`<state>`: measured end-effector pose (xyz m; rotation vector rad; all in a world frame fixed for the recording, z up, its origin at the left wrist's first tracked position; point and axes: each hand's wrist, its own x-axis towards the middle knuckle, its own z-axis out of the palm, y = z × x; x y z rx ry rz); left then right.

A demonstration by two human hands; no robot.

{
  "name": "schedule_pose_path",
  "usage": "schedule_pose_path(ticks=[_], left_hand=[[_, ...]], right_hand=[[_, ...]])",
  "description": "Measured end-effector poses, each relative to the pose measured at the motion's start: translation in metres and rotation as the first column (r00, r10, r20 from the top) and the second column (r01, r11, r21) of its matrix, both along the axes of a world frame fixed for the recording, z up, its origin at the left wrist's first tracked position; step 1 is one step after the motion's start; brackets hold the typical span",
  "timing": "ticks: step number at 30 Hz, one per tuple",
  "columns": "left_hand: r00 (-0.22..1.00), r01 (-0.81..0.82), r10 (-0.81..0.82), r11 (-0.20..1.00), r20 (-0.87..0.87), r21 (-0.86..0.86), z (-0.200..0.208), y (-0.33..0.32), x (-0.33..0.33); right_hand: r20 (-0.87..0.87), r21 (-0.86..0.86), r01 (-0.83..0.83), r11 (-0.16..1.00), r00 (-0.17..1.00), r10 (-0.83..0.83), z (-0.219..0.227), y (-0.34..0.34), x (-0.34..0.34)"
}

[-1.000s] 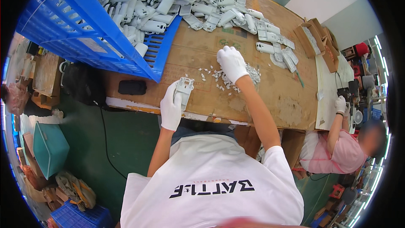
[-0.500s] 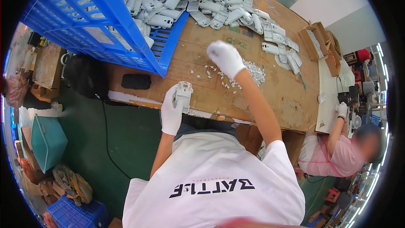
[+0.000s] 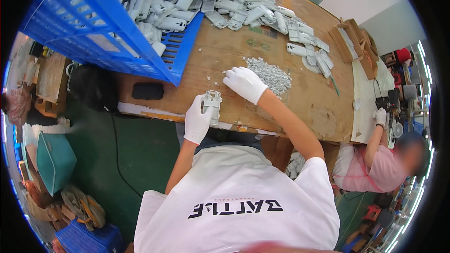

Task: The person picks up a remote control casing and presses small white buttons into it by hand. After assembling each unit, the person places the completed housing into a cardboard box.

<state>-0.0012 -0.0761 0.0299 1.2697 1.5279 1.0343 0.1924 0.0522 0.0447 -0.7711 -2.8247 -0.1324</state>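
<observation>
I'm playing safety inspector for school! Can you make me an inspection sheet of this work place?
Surface: worn, stained brown cardboard on the table.
Job's things: one white casing in hand; a pile of small pale parts, a few scattered left of it; a big casing heap behind.
Clutter: dark pouch near the table edge; blue crate at the left.
Hands: gloved left hand holds the casing; gloved right hand is beside the pile, its grip unclear.
Cables: a dark cable along the green floor.
Surroundings: teal bin at left; co-worker at right.
</observation>
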Motion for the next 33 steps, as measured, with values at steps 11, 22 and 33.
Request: schedule_pose_path(ticks=[11,22,33], left_hand=[[0.957,-0.027,0.072,0.987,0.281,-0.161,0.010,-0.001,0.010],[0.999,-0.036,0.039,0.993,-0.032,0.109,0.011,0.020,0.036],[0.994,-0.106,0.105,0.982,0.019,0.159,0.015,0.021,0.058]], right_hand=[[0.058,-0.124,0.247,0.961,0.969,-0.241,0.007,-0.018,-0.004],[-0.209,-0.130,0.409,0.903,0.879,-0.428,-0.002,-0.026,0.010],[-0.651,-0.522,0.262,0.812,0.493,-0.577,0.014,-0.087,-0.017]])
